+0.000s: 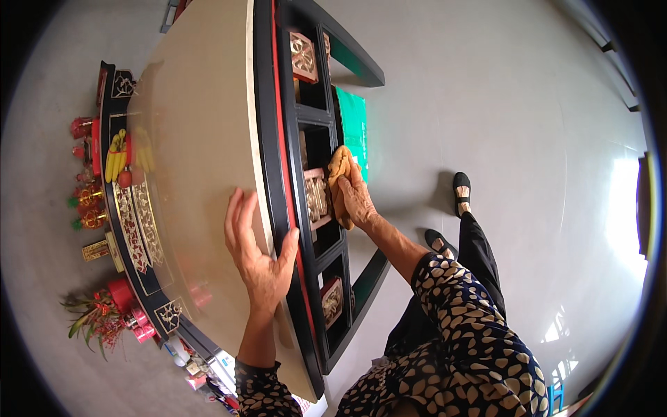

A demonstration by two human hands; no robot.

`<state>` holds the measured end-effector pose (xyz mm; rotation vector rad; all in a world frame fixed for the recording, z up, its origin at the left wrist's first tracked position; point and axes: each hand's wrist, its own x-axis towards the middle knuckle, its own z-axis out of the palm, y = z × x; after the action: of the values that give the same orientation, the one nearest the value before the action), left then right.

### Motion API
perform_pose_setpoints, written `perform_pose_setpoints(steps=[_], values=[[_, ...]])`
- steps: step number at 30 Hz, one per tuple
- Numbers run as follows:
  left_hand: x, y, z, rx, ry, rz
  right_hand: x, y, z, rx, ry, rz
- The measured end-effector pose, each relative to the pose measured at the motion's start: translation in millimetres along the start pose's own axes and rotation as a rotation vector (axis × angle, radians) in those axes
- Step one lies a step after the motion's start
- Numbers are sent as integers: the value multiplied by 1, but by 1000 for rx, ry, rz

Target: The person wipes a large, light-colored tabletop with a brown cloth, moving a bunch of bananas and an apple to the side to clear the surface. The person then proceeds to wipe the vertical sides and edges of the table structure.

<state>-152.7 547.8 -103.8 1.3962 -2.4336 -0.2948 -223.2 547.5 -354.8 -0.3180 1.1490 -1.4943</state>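
Note:
A tan cloth [338, 167] is bunched under my right hand [357, 200], whose fingers press it against the dark side frame [314, 117] of a table. Beside the cloth, a pale carved panel [317, 197] sits in an opening of that frame. My left hand [260, 260] lies over the table's edge with its fingers apart, holding nothing. The fingers rest on the beige tabletop [201, 83], and the thumb reaches across the red strip [281, 118] along the edge. Part of the cloth is hidden by my right hand.
Behind the frame stands a green box [353, 125]. More carved panels [303, 57] fill other openings. Beyond the tabletop, a dark carved ledge [132, 229] bears bananas [116, 157], red ornaments and a potted plant [97, 313]. My shoes [461, 191] are on the grey floor [528, 125].

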Motion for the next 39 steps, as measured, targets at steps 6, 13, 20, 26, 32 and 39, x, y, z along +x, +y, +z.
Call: perform_pose_setpoints(steps=[6,13,20,26,32,39], values=[[-6,-1,-3,52,-45,-72,58,-12,2,10,-36,-34],[-1,0,-2,67,-86,-91,133,-28,-28,107,-7,-59],[-7,1,-3,94,-99,-134,133,-110,-2,87,39,32],[-2,4,-3,163,-123,-114,164,-94,-5,-287,203,15],[-5,3,-2,137,-137,-126,149,-76,-32,-508,289,-215],[-5,1,-2,91,-132,-137,158,-117,-17,-966,-220,-718]])
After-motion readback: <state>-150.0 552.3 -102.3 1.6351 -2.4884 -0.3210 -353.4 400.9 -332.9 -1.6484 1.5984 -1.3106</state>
